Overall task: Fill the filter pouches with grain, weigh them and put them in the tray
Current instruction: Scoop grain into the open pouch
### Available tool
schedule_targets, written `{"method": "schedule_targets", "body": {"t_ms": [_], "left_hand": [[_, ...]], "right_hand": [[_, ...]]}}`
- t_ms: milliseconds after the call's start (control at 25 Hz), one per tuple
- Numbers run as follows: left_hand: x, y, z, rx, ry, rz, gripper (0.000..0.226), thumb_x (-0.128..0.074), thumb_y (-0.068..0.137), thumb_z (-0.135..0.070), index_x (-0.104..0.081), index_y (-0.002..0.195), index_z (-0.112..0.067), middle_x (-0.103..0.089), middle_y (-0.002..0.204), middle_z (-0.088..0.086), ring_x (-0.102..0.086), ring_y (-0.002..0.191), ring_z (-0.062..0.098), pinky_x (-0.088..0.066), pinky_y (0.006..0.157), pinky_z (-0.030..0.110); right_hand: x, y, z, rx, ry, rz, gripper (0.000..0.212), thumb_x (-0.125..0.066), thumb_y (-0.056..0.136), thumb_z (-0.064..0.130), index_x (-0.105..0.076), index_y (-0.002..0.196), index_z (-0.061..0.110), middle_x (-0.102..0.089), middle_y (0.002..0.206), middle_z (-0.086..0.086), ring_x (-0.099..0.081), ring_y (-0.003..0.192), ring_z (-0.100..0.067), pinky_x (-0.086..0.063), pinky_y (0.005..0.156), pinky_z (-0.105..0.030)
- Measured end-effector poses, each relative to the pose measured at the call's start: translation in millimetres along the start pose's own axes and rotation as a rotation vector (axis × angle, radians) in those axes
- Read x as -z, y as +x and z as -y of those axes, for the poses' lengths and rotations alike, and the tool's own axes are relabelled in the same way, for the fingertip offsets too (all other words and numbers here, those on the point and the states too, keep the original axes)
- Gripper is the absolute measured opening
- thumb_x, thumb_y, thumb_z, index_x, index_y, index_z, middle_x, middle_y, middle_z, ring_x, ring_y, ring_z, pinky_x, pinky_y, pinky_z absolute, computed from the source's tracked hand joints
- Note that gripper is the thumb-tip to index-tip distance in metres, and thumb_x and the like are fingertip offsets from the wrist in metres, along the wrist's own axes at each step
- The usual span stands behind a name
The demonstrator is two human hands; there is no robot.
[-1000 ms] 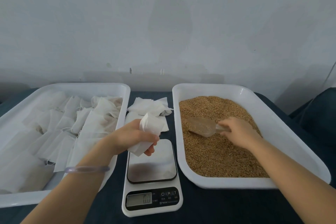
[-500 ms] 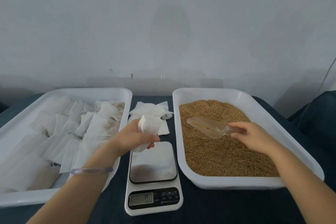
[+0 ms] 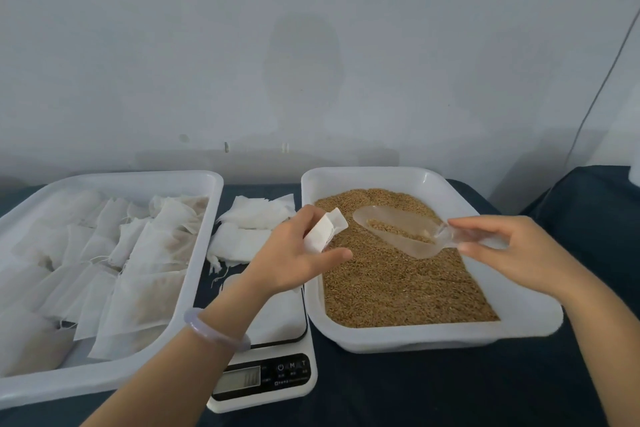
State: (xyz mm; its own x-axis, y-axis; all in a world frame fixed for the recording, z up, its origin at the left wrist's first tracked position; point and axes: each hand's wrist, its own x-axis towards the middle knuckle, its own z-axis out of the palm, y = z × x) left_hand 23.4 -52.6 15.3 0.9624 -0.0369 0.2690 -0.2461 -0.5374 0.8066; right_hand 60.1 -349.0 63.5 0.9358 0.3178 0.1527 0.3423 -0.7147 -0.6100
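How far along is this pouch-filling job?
Done: many pouches that look filled lie in the left tray. In hand: the left hand holds an open pouch, the right hand a scoop carrying some grain, over the grain tray. Remaining: pour, weigh on the scale, tray it; spare empty pouches wait between the trays.

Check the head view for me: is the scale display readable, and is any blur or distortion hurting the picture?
Head view: light soft and even, no hard shadows. Head view: the scale display is too blurred to read. Head view: the wide-angle lens bows the grain tray rim; pouch in the left hand and scoop in the right hand look fairly sharp.
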Motion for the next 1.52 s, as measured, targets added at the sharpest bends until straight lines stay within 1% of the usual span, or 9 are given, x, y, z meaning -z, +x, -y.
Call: {"method": "schedule_targets", "body": {"t_ms": [120,360,760,960,1120,1240,1320,1440,1520], "left_hand": [[-8,8,6,-0.01,0.094,-0.029,0.046,-0.079,0.07,-0.042,-0.047,0.1,-0.029,-0.058,0.079,-0.011,-0.053,0.068,0.002,-0.042,0.06,0.02],[-22,11,14,-0.027,0.211,0.037,0.053,-0.079,0.067,-0.046,-0.04,0.099,-0.032,-0.053,0.083,-0.016,-0.052,0.074,0.002,-0.041,0.061,0.022],[-50,28,-4,-0.03,0.314,0.165,0.08,-0.074,0.063,-0.064,-0.038,0.124,-0.025,-0.051,0.102,-0.011,-0.051,0.088,0.008,-0.044,0.071,0.027],[-54,38,-12,-0.017,0.147,0.252,0.083,-0.076,0.068,-0.054,-0.035,0.133,-0.023,-0.051,0.104,-0.011,-0.055,0.092,0.01,-0.047,0.071,0.025],[-51,36,-8,0.04,-0.036,0.224,0.06,-0.08,0.067,-0.047,-0.047,0.115,-0.032,-0.059,0.104,-0.01,-0.063,0.09,0.012,-0.058,0.075,0.034],[-57,35,-6,0.074,0.104,0.232,0.059,-0.08,0.064,-0.051,-0.045,0.109,-0.034,-0.059,0.102,-0.012,-0.06,0.088,0.008,-0.056,0.076,0.031],[-62,34,-6,0.077,0.238,0.249,0.061,-0.077,0.064,-0.055,-0.043,0.109,-0.031,-0.057,0.094,-0.012,-0.058,0.082,0.007,-0.055,0.071,0.03],[-70,33,-4,0.047,0.466,0.224,0.066,-0.071,0.065,-0.061,-0.045,0.113,-0.024,-0.054,0.087,-0.011,-0.057,0.081,0.014,-0.051,0.07,0.032],[-73,31,-2,-0.007,0.602,0.169,0.065,-0.067,0.066,-0.065,-0.048,0.11,-0.02,-0.052,0.084,-0.009,-0.055,0.079,0.015,-0.045,0.069,0.03]], "right_hand": [[13,-1,7,0.038,-0.023,0.013,0.043,-0.07,0.081,0.02,-0.057,0.096,0.057,-0.061,0.088,0.041,-0.052,0.095,0.021,-0.034,0.097,-0.03],[11,9,19,0.051,-0.173,0.093,0.037,-0.069,0.082,0.024,-0.058,0.102,0.054,-0.06,0.099,0.031,-0.054,0.109,0.002,-0.035,0.108,-0.042],[20,25,26,0.056,-0.405,0.111,0.035,-0.069,0.083,0.027,-0.061,0.112,0.044,-0.061,0.12,0.018,-0.049,0.119,-0.008,-0.032,0.104,-0.033],[34,31,21,0.035,-0.389,0.085,0.035,-0.07,0.082,0.024,-0.063,0.11,0.043,-0.062,0.12,0.015,-0.047,0.11,-0.002,-0.032,0.101,-0.03],[35,31,17,0.051,-0.416,0.091,0.034,-0.07,0.082,0.023,-0.063,0.109,0.043,-0.062,0.117,0.017,-0.045,0.104,0.001,-0.032,0.1,-0.028],[31,35,19,0.044,-0.498,0.088,0.033,-0.07,0.082,0.029,-0.062,0.108,0.046,-0.062,0.116,0.019,-0.047,0.111,-0.006,-0.031,0.104,-0.032],[26,38,22,0.061,-0.584,0.078,0.032,-0.068,0.083,0.031,-0.06,0.108,0.05,-0.061,0.114,0.021,-0.042,0.113,-0.011,-0.021,0.104,-0.031],[16,42,32,0.106,-0.671,0.08,0.033,-0.065,0.085,0.027,-0.061,0.11,0.048,-0.06,0.109,0.022,-0.031,0.099,-0.006,-0.009,0.083,-0.023],[11,45,38,0.148,-0.744,0.095,0.035,-0.062,0.084,0.02,-0.064,0.108,0.045,-0.063,0.104,0.022,-0.043,0.097,-0.005,-0.006,0.095,-0.027]]}}
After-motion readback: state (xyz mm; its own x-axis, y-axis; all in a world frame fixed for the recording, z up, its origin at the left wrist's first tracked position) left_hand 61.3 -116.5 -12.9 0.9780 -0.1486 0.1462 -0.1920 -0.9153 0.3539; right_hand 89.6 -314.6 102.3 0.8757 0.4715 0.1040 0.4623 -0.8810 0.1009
